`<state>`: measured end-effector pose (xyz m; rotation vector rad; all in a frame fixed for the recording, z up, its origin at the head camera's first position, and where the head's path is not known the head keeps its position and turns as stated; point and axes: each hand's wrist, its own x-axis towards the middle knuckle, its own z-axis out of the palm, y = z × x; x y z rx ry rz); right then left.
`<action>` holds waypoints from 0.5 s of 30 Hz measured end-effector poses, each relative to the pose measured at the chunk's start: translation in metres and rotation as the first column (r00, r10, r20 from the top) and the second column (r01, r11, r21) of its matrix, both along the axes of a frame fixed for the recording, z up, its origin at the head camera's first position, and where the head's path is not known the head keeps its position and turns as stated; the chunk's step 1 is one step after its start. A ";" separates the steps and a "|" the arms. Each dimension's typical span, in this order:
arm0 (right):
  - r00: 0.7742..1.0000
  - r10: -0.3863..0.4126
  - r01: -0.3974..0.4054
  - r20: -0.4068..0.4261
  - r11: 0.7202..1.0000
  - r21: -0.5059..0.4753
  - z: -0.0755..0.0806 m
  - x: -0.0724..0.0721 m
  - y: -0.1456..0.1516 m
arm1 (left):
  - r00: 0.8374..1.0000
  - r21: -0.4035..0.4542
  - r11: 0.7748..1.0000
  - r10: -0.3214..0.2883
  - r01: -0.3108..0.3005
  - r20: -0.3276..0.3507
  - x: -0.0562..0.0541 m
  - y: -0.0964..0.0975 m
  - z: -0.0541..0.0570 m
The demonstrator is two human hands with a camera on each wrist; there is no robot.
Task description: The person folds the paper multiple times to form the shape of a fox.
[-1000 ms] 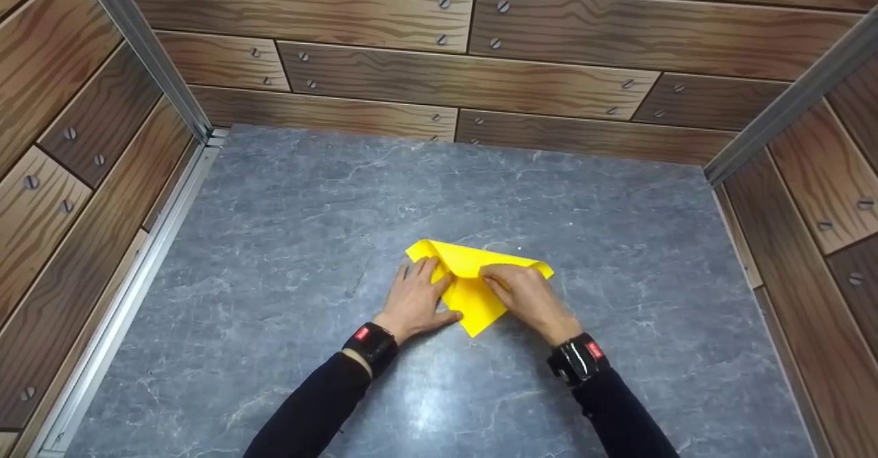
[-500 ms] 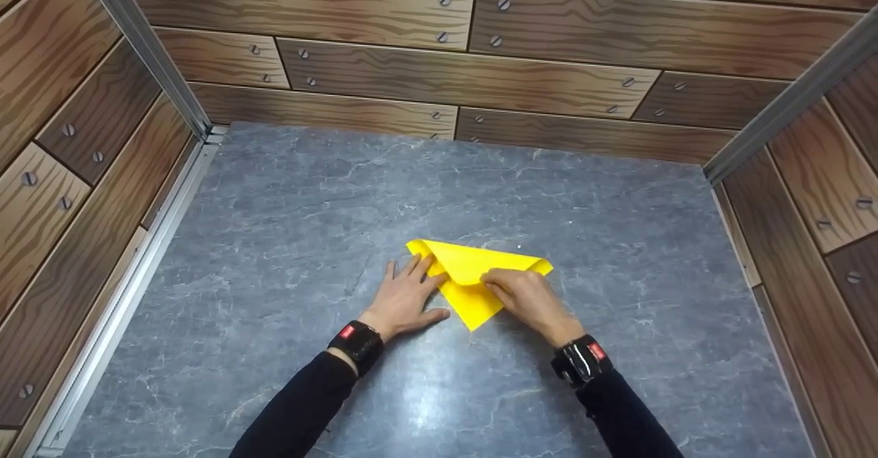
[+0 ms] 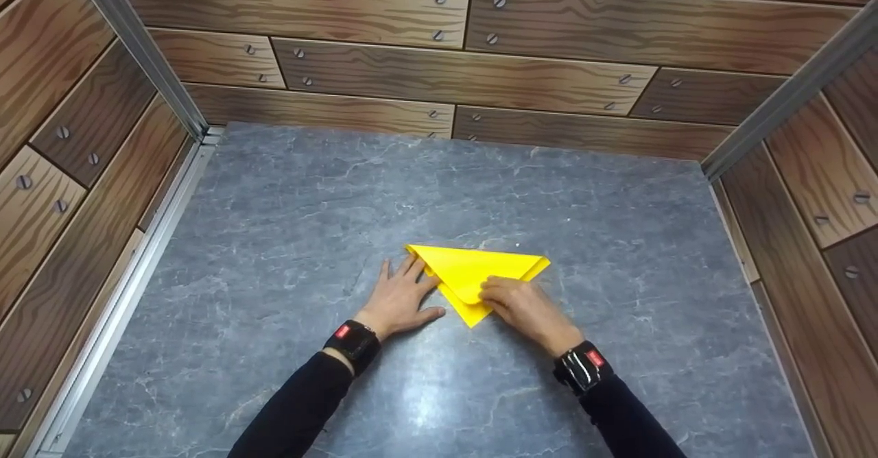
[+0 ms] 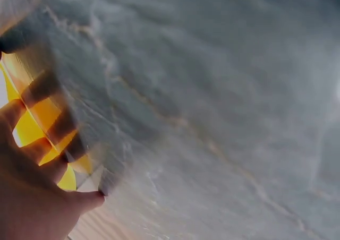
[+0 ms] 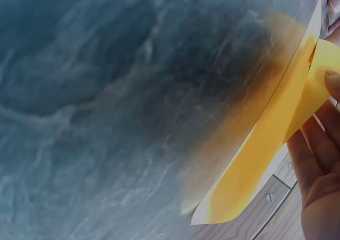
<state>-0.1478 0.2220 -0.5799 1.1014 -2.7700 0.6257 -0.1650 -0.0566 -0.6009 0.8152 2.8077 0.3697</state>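
Observation:
A yellow sheet of paper [image 3: 473, 266] lies doubled over into a rough triangle, its upper flap curving down over the lower corner. My right hand [image 3: 531, 310] pinches the flap's edge between thumb and fingers; the right wrist view shows the paper [image 5: 265, 139] raised in a curl by that grip. Spread out on the surface, my left hand [image 3: 401, 300] touches the paper's left edge with its fingertips. In the left wrist view, straight fingers [image 4: 40, 150] lie in front of the yellow paper [image 4: 29, 128].
A grey marble-patterned tabletop [image 3: 309, 204] lies under both hands. Wood-plank-patterned walls [image 3: 384, 67] enclose the back and sides, with metal frame rails [image 3: 123, 40] at the corners. A light reflection shines near the front.
My right hand has drawn the flap down toward the lower corner, so the fold covers more of the sheet. My left hand has slid left and now touches only the edge.

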 end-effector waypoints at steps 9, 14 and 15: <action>0.993 0.066 -0.065 -0.097 0.998 0.014 -0.011 0.002 0.000 | 0.999 -0.049 0.999 -0.024 0.025 0.028 0.001 -0.002 -0.002; 0.990 0.073 -0.069 -0.121 0.997 0.034 -0.013 0.004 0.000 | 0.999 -0.079 0.996 -0.027 0.029 0.019 0.000 -0.002 -0.004; 0.990 0.076 -0.071 -0.120 0.997 0.042 -0.013 0.005 0.000 | 0.999 -0.090 0.995 -0.029 0.030 0.019 0.000 -0.001 -0.004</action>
